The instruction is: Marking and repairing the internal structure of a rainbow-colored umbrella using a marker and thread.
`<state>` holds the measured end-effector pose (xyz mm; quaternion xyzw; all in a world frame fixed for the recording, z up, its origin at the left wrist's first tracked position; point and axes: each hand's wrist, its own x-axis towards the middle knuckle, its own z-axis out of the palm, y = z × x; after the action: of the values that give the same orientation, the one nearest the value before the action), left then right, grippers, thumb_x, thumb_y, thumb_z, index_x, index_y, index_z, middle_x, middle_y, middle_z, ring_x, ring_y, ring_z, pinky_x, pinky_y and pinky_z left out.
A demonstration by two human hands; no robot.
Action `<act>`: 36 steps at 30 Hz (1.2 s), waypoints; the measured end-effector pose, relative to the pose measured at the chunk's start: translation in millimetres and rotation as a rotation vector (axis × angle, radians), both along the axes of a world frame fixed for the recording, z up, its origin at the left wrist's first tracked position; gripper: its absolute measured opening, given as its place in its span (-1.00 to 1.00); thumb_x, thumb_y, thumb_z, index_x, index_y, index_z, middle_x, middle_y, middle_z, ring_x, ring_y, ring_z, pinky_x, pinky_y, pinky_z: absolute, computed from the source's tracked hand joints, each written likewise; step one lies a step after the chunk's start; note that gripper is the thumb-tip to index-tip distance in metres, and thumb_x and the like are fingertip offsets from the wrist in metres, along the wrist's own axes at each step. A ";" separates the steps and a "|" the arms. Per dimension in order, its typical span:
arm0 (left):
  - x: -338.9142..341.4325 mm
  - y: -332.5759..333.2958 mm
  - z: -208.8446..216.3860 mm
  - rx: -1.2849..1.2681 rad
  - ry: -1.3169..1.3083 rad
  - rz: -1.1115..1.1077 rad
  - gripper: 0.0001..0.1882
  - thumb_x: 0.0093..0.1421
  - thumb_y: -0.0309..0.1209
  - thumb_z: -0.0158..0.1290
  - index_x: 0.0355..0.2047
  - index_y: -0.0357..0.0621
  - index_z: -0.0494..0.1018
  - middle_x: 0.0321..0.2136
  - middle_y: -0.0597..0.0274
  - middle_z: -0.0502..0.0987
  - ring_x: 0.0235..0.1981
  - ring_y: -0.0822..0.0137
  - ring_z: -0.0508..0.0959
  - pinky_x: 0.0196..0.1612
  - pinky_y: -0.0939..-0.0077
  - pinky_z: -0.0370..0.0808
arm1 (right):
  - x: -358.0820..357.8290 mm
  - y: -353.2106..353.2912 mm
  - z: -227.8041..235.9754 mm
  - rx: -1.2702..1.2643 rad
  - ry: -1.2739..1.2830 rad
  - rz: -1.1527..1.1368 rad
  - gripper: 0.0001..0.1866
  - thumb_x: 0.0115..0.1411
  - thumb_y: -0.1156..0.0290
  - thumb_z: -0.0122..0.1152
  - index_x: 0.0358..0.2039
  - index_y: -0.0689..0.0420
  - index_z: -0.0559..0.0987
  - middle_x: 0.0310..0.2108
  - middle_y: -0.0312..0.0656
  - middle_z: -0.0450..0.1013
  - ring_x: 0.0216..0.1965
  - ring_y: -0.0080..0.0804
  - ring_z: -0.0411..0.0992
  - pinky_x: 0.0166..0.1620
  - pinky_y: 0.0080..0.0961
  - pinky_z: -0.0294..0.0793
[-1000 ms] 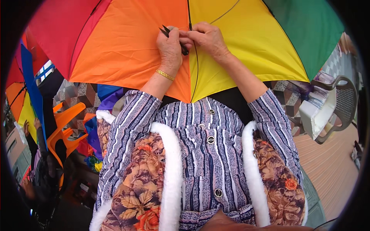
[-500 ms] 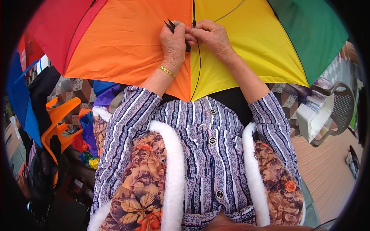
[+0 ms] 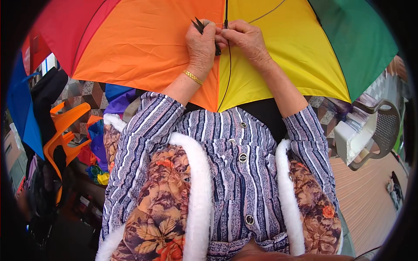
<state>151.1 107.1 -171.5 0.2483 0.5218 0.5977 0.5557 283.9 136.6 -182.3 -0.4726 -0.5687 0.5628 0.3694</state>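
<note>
Garments: a shirt of navy, white and pink striped cloth (image 3: pixel 224 174) is worn beneath a brown floral quilted vest (image 3: pixel 156 209) edged in white fleece.

Left hand (image 3: pixel 201 45): a gold-coloured link bracelet (image 3: pixel 192 77) is worn at the wrist; the fingers are closed round a pair of black pointed snips (image 3: pixel 198 25), tips directed up and leftward.

Right hand (image 3: pixel 249 40): thumb and forefinger are drawn to a narrow pinch at a thin black rib (image 3: pixel 229 58), beside the left fingers; what is gripped cannot be told.

Umbrella canopy, red, orange, yellow and green fabric (image 3: pixel 148 48): spread under both hands, the rib being carried near the orange-yellow seam.

Surroundings: an orange plastic chair (image 3: pixel 65 135) is seen at left; at right, a white box (image 3: pixel 346 139) is held by a grey-brown perforated chair (image 3: pixel 389 126).
</note>
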 end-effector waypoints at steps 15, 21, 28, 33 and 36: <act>11.7 15.2 8.2 -0.137 0.312 -0.163 -0.89 0.15 -0.47 0.03 -0.48 -0.25 0.40 -0.68 0.28 0.45 -0.78 0.48 0.44 -0.75 0.68 0.34 | 16.9 5.7 11.0 0.302 -0.314 -0.028 -0.83 0.02 0.36 0.19 -0.49 0.22 0.58 -0.48 -0.16 0.47 -0.43 -0.34 0.45 -0.31 -0.46 0.44; 11.9 15.7 3.5 -0.168 0.267 -0.180 -0.90 0.17 -0.48 0.02 -0.44 -0.27 0.39 -0.64 0.23 0.46 -0.72 0.39 0.51 -0.74 0.64 0.37 | 17.9 23.5 14.7 0.512 -0.636 0.141 -0.88 0.14 0.47 0.08 -0.39 0.25 0.54 -0.39 -0.09 0.48 -0.35 -0.32 0.46 -0.17 -0.38 0.46; 16.3 8.9 5.3 -0.183 0.177 -0.088 -0.88 0.21 -0.48 -0.02 -0.36 -0.31 0.36 -0.61 0.17 0.44 -0.71 0.33 0.53 -0.73 0.61 0.40 | 128.0 69.6 54.6 -0.022 -0.019 -0.166 -0.86 0.18 0.44 0.09 -0.26 0.18 0.49 -0.49 -0.25 0.47 -0.50 -0.47 0.44 -0.42 -0.43 0.51; 30.6 15.3 6.8 -0.170 0.197 -0.156 -0.88 0.22 -0.47 -0.04 -0.36 -0.32 0.34 -0.60 0.16 0.44 -0.70 0.31 0.53 -0.72 0.60 0.41 | 355.1 103.0 70.3 -0.192 1.228 -0.564 -0.85 0.19 0.57 -0.06 -0.47 0.27 0.49 -0.42 0.02 0.45 -0.34 -0.15 0.46 -0.01 -0.17 0.43; 26.6 6.4 5.7 -0.161 0.164 -0.123 -0.87 0.22 -0.47 -0.04 -0.37 -0.32 0.34 -0.60 0.16 0.44 -0.69 0.30 0.54 -0.71 0.60 0.42 | 342.3 66.6 105.8 0.099 1.148 -0.391 -0.85 0.21 0.64 -0.12 -0.46 0.30 0.44 -0.47 0.04 0.40 -0.36 -0.09 0.42 0.12 -0.03 0.35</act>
<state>177.8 113.4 -165.9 0.2825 0.5955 0.4965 0.5648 626.2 203.2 -76.5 -0.1716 -0.2066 0.6223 0.7353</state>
